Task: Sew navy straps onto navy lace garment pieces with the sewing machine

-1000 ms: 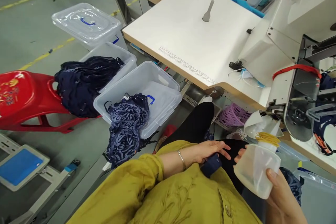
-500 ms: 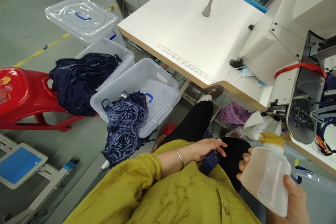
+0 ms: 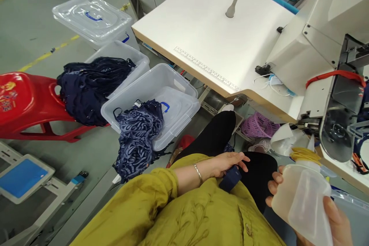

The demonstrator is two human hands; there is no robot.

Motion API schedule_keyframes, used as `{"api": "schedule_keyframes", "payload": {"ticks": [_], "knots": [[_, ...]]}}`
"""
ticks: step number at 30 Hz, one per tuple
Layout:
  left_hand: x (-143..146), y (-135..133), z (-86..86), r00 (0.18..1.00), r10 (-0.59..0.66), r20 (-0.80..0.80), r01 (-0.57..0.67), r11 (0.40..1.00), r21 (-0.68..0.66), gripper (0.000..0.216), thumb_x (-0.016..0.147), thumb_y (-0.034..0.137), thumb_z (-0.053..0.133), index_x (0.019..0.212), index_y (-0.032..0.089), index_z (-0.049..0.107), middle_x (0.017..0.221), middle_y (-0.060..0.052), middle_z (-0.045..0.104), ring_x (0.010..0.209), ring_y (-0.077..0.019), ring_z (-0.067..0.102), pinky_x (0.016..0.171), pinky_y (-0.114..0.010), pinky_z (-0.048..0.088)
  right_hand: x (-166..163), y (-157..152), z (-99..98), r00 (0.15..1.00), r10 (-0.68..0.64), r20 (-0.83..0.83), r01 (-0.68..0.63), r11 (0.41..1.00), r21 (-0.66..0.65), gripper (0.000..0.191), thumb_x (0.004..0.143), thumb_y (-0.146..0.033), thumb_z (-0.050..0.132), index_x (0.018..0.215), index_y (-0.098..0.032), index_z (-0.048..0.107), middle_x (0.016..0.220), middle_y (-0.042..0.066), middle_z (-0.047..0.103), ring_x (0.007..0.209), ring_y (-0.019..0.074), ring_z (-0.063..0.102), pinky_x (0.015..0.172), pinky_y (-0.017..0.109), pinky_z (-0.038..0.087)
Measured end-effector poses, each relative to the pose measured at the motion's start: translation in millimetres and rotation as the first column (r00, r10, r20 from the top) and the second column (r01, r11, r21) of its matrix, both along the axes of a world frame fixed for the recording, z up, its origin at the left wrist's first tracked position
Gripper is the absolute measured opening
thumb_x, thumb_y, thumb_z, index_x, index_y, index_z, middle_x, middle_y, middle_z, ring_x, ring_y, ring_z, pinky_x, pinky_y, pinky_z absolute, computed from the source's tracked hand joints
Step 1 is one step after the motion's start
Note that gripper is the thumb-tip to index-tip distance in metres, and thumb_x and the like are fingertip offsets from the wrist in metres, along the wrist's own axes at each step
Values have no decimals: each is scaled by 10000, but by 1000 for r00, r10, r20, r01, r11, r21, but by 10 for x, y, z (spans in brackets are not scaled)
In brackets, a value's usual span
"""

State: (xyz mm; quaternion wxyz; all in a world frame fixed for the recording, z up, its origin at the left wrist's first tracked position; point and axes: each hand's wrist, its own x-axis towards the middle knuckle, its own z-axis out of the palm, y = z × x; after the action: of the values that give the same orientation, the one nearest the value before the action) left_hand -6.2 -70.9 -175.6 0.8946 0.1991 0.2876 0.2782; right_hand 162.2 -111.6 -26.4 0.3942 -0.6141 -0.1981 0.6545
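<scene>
My right hand [image 3: 336, 215] is wrapped round a translucent white plastic bottle [image 3: 302, 200]. Yellow rubber bands [image 3: 305, 155] circle the bottle's neck, and the bottle tilts at the lower right. Over my lap, my left hand [image 3: 229, 162] lies with its fingers stretched out and slightly apart. Just under it is a dark navy, block-like object [image 3: 230, 179], whose kind I cannot make out; the hand does not appear to grip it.
A white worktable [image 3: 201, 23] with a printed ruler and a sewing machine [image 3: 314, 42] stands ahead. To the left are an open clear bin [image 3: 184, 100] with patterned navy bras [image 3: 138, 138], another bin [image 3: 141, 55] with dark garments, and a red stool [image 3: 25, 100]. A purple basket [image 3: 259, 125] sits under the table.
My right hand and the bottle have moved a little to the right and down. The whole view has shifted slightly; my left hand stays where it was.
</scene>
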Motion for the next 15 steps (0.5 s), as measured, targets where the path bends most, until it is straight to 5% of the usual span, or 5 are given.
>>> {"api": "schedule_keyframes", "payload": {"ticks": [6, 9, 12, 15], "knots": [[12, -9, -42, 1000, -5, -18, 5, 1000, 1, 637, 774, 725, 544, 1078, 179, 662, 757, -2, 604, 555, -86, 364, 540, -226, 253, -101, -11, -35, 994, -94, 58, 97, 994, -45, 620, 705, -635, 591, 1254, -348, 587, 1139, 61, 684, 1032, 389, 632, 780, 521, 568], [13, -24, -51, 999, 8, -47, -7, 1000, 22, 627, 782, 721, 535, 1056, 173, 666, 717, 11, 568, 535, -81, 358, 528, -227, 246, -17, -19, -157, 983, 55, 174, -54, 998, -12, 714, 581, -587, 736, 1236, -344, 588, 1205, 81, 662, 1107, 434, 585, 879, 579, 504], [4, -44, -15, 995, 35, -92, -28, 997, 78, 623, 791, 721, 515, 1017, 161, 669, 680, 18, 541, 539, -87, 375, 524, -230, 246, 246, -21, -230, 895, 189, 405, -227, 973, 48, 595, 582, -467, 779, 1142, -325, 638, 1195, 103, 666, 1150, 450, 549, 984, 628, 389], [-6, -59, 72, 986, 62, -153, -37, 987, 159, 610, 806, 716, 496, 958, 151, 667, 640, 20, 533, 556, -97, 399, 535, -232, 257, 640, 54, -174, 817, 169, 552, -308, 936, 169, 492, 593, -471, 756, 1058, -329, 678, 1145, 118, 676, 1132, 472, 548, 975, 637, 379]]}}
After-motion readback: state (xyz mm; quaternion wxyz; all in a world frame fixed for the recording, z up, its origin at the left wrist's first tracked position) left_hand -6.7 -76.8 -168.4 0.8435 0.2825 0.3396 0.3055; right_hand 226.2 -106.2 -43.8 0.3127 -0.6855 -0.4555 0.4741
